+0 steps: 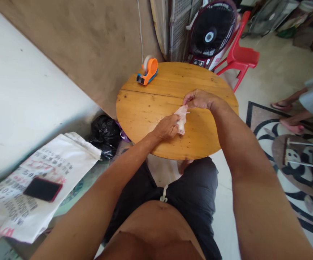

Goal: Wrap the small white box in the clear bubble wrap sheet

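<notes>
A small pale pinkish-white piece of thin material [181, 119] is held over the round wooden table [142, 119]. My left hand [168, 127] is closed on its lower left side, with the fingers wrapped against it. The fingertips of my right hand [196, 99] pinch its upper end. Something whitish and rounded shows at the lower end of the piece, too small to make out. Toward the back left of the tabletop stands an orange and blue tape dispenser [148, 72], touched by neither hand.
Behind the table are a black fan [213, 30] and a red chair [241, 56]. At left, a dark phone [43, 189] lies on a printed white sack [75, 153], near black plastic bags [104, 133]. Another person's feet in pink sandals [292, 126] show at right.
</notes>
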`<state>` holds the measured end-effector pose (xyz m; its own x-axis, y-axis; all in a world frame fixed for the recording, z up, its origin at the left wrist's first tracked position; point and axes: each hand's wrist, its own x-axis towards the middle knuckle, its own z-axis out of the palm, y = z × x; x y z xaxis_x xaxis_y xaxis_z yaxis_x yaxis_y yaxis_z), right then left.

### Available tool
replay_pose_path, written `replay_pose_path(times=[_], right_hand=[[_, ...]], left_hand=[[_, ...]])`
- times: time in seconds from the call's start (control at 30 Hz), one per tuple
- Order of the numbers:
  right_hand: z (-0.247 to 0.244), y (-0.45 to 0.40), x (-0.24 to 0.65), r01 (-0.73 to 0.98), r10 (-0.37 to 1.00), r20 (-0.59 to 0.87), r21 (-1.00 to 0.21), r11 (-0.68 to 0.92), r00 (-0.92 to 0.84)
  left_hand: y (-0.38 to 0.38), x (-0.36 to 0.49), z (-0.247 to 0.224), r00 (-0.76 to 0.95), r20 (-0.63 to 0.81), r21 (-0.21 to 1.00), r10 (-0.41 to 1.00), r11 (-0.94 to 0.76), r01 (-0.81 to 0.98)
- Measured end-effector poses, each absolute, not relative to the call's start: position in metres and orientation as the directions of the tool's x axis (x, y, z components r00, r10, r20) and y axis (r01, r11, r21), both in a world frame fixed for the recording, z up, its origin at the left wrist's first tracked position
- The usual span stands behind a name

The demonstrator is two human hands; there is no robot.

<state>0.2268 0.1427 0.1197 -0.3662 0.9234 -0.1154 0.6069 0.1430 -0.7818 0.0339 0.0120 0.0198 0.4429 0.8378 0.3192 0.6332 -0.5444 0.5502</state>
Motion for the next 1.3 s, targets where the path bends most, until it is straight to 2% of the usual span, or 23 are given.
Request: replay_pose_path(times=[0.07,0.13,0.4,0.57,0.7,0.83,1.0,1.13,1.3], right_hand=[[0.121,0.142,0.228,0.645,0.860,-0.181,-0.737,0.202,-0.477],[0.122,0.140,0.229,0.630,0.829,-0.214,-0.750,0.199,-0.516],[0.116,0.126,0.233,0.301,0.845,-0.231,-0.950,-0.088,-0.482],[0.101,0.135,0.236,0.098,0.809,-0.177,-0.984,-0.148,-0.561],[0.085,0.140,0.234,0.017,0.848,-0.151,-0.986,-0.165,-0.507],[0.074,0.141,0.231,0.018,0.878,-0.140,-0.989,-0.148,-0.458],[0.069,0.136,0.235,0.063,0.872,-0.118,-0.993,-0.100,-0.475],[0.061,0.132,0.247,0.072,0.890,-0.028,-0.997,0.006,-0.456],[0.043,0.133,0.246,0.183,0.901,0.090,-0.966,0.183,-0.424]], left_hand=[[0.013,0.034,0.019,0.442,0.314,0.551,0.841,-0.540,0.636],[0.013,0.034,0.019,0.438,0.305,0.554,0.846,-0.531,0.641],[0.013,0.034,0.021,0.440,0.321,0.555,0.839,-0.543,0.630],[0.014,0.034,0.021,0.438,0.321,0.547,0.840,-0.542,0.638],[0.014,0.035,0.022,0.430,0.297,0.557,0.853,-0.521,0.647],[0.015,0.034,0.021,0.440,0.313,0.557,0.842,-0.538,0.632],[0.017,0.033,0.017,0.442,0.327,0.557,0.835,-0.549,0.624],[0.018,0.033,0.015,0.449,0.335,0.546,0.828,-0.559,0.624],[0.016,0.033,0.017,0.438,0.334,0.554,0.835,-0.550,0.625]])
